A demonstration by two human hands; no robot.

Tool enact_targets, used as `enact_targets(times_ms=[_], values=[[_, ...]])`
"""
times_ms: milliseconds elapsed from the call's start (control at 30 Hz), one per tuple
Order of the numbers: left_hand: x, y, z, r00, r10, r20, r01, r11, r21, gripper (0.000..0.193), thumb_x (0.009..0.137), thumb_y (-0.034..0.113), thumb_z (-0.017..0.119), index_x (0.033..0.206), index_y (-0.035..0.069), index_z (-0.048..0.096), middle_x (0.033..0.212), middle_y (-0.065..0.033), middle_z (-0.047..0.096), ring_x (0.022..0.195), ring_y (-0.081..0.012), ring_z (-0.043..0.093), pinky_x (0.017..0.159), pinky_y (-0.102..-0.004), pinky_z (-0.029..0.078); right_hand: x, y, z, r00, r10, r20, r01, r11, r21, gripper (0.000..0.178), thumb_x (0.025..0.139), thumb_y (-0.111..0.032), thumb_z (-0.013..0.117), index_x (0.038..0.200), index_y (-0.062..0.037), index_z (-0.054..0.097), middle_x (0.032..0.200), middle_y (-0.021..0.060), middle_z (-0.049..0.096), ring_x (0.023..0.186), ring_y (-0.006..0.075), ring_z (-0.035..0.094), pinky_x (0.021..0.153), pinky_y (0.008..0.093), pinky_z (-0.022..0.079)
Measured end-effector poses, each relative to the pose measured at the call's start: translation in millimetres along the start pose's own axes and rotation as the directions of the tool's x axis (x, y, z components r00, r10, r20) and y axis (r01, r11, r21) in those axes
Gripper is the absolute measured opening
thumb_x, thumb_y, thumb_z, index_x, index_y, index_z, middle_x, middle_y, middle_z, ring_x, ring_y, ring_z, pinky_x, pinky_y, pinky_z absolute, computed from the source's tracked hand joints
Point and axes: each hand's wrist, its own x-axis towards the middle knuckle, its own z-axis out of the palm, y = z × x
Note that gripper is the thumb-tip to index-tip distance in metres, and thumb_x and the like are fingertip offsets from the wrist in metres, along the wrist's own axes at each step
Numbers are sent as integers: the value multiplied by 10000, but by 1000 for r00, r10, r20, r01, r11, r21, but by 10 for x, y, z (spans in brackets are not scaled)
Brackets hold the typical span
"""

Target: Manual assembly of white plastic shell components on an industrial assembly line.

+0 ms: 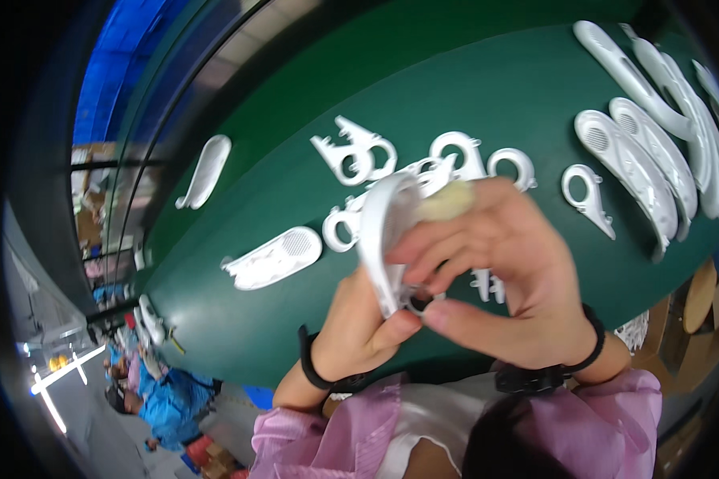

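I hold a long curved white plastic shell piece (382, 231) up over the green table (455, 88), close to my chest. My left hand (359, 327) takes it from below, its grip closed on the lower end, thumb pressed against the edge. My right hand (503, 271) wraps over from the other side, its grip clamped on the same piece, fingers (423, 247) folded across the inner face; a small pale yellowish wad (447, 201) sits pinched at the top of that hand, touching the shell. Both wrists carry black bands, and pink sleeves show at the lower edge.

Behind my hands, small white plastic ring-shaped parts with hooked tails (355, 153) lie scattered on the table, some partly hidden by my fingers. To my left rest a flat white oval cover with a perforated patch (276, 257) and, further off, a narrow white curved cover (206, 169). To my right a stack of long white curved shells (655, 136) lies overlapping, well apart from my hands.
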Motion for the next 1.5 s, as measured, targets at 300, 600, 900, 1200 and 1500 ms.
enact_targets(times_ms=[300,600,900,1200,1500], values=[[-62,-80,95,997,65,31,-43,880,-472,795,1015,601,403,1460,-53,325,1166,-125,577,898,-185,603,783,-326,503,2,-12,54,967,193,-169,-188,981,48,547,860,70,669,1320,-2,381,1119,207,664,941,223,723,831,318,571],[-2,-286,108,967,228,-115,-215,970,117,815,947,562,588,1436,-32,320,1189,-217,614,970,-359,663,826,-407,535,29,52,92,959,275,-64,-252,937,244,579,855,38,727,1322,-9,387,1141,176,681,1014,184,695,876,298,542],[-14,-187,162,995,33,-93,-24,995,95,758,887,458,709,1375,-20,382,1176,-231,644,999,-426,665,839,-450,545,31,92,21,910,415,4,-389,850,355,563,810,25,795,1250,-16,446,1053,88,683,974,146,687,856,261,536],[-88,-158,117,966,250,-64,-227,942,248,791,934,535,601,1424,-31,346,1043,-225,672,869,-405,696,761,-425,559,25,94,67,922,383,-52,-346,879,328,551,791,84,780,1214,1,438,945,108,710,875,161,718,798,268,564],[-90,-148,153,988,151,-31,-154,978,-141,738,1019,568,383,1429,-46,378,1006,-171,676,765,-252,692,687,-351,538,-19,82,204,929,267,-255,-215,953,216,483,802,89,773,1125,12,421,853,124,717,722,157,715,631,246,572]])
